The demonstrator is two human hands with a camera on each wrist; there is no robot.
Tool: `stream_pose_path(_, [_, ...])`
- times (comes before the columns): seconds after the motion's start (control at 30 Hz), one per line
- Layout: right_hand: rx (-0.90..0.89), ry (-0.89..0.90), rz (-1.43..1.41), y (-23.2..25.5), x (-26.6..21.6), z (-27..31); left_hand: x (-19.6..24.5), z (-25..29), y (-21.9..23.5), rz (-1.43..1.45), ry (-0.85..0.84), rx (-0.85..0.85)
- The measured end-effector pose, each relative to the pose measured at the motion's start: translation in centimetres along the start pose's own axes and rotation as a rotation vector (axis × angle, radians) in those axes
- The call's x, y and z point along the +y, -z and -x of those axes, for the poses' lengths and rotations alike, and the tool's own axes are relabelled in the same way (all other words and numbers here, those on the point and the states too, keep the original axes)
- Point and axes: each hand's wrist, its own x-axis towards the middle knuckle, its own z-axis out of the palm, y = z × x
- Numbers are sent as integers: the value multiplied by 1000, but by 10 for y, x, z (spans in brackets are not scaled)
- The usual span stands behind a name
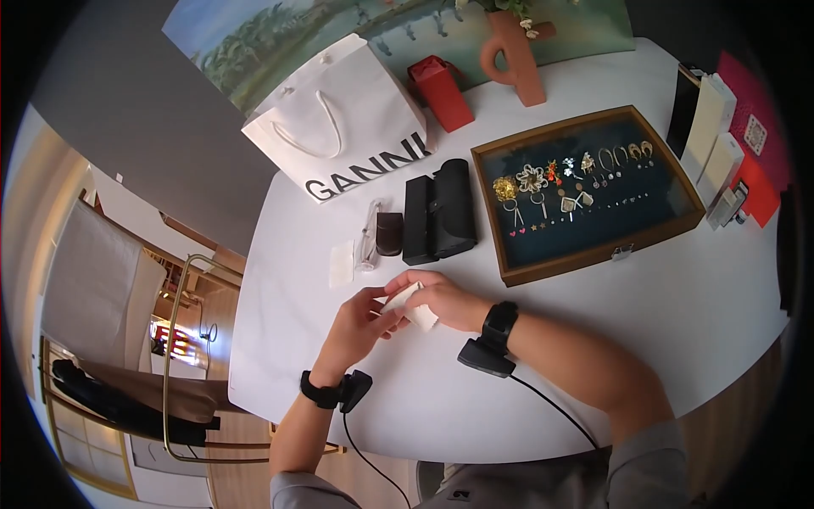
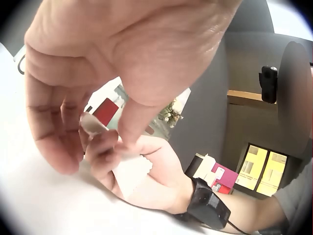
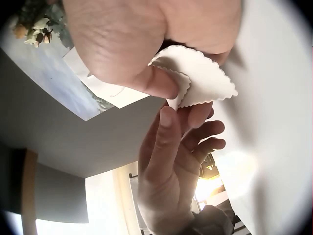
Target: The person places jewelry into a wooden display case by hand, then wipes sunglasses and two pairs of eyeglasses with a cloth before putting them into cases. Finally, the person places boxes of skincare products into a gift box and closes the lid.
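Observation:
A small cream cloth (image 1: pixel 421 316) with zigzag-cut edges is between my two hands, above the front of the table. My right hand (image 1: pixel 455 305) grips it. In the right wrist view the thumb presses a folded-over flap of the cloth (image 3: pixel 208 81), with fingers behind it. My left hand (image 1: pixel 350 331) pinches the cloth's left end, its thumb tip at the lower corner of the fold. Its other fingers are loosely bent. In the left wrist view the cloth (image 2: pixel 131 175) lies against the right palm, partly hidden by fingers.
Beyond the hands are a white card (image 1: pixel 342 264), a clear plastic item (image 1: pixel 369 237), a dark brown small case (image 1: pixel 389 234) and black cases (image 1: pixel 454 208). A glass-lidded jewellery box (image 1: pixel 593 246) stands right. A white paper bag (image 1: pixel 339 110), red box (image 1: pixel 443 95) and terracotta vase (image 1: pixel 519 68) stand behind.

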Motion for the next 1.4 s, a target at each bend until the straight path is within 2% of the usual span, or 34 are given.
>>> stream_pose_path(0.07, [10, 9, -13, 2, 4, -3, -3, -5, 5, 18, 67, 5])
stream_pose_path(0.13, [46, 21, 139, 5, 11, -5, 7, 2, 3, -51, 64, 7])
stream_pose_path(0.2, [72, 28, 160, 9, 16, -9, 11, 4, -3, -122, 61, 5])
stream_pose_path(0.27, [96, 28, 176, 2, 11, -6, 7, 7, -10, -203, -143, 143])
stream_pose_path(0.33, [39, -34, 3, -6, 2, 2, -4, 0, -7, -158, -121, 155])
stream_pose_path(0.4, [7, -72, 20, -14, -10, 10, -19, -9, -2, -108, -105, 172])
stream_pose_path(0.47, [-16, -99, 43, -13, -11, 11, -28, -16, 4, 11, -80, 181])
stream_pose_path(0.5, [-48, -43, 90, -10, -2, 8, -29, -18, 6, 11, -86, 177])
stream_pose_path(0.53, [-82, 13, 135, -10, 1, 7, -29, -20, 8, 186, -52, 176])
stream_pose_path(0.57, [-112, -8, 118, -8, 1, 6, -30, -21, 11, 360, -15, 174])
stream_pose_path(0.6, [-111, -8, 114, -6, 2, 4, -31, -23, 14, 358, -12, 173])
stream_pose_path(0.67, [-99, -170, 127, -9, 0, 3, -37, -28, 23, 744, -48, 217])
stream_pose_path(0.73, [-138, -178, 170, -9, 4, 2, -48, -33, 39, 841, -196, 278])
stream_pose_path(0.83, [-168, -163, 223, -8, 10, -1, -47, -40, 61, 827, -37, 248])
stream_pose_path(0.87, [-162, -137, 229, -8, 11, -2, -45, -39, 59, 832, -35, 249])
stream_pose_path(0.93, [-137, -121, 207, -11, 11, -1, -39, -35, 54, 750, 289, 45])
stream_pose_path(0.97, [-112, -102, 183, -13, 10, 1, -35, -32, 51, 697, 374, -84])
stream_pose_path(1.0, [-109, -106, 177, -16, 8, 2, -28, -26, 44, 623, 412, -176])
stream_pose_path(1.1, [-71, -75, 212, -21, 4, 7, -32, -21, 34, 587, 451, -264])
stream_pose_path(1.17, [-101, -61, 220, -22, 3, 7, -37, -21, 22, 682, 106, -174])
stream_pose_path(1.2, [-105, -69, 221, -22, 5, 6, -38, -22, 23, 689, 109, -168])
stream_pose_path(1.3, [-119, -46, 337, -19, 8, 6, -34, -39, 34, 808, 38, 231])
stream_pose_path(1.4, [-147, -33, 376, -18, 9, 6, -50, -66, 88, 542, -38, 343])
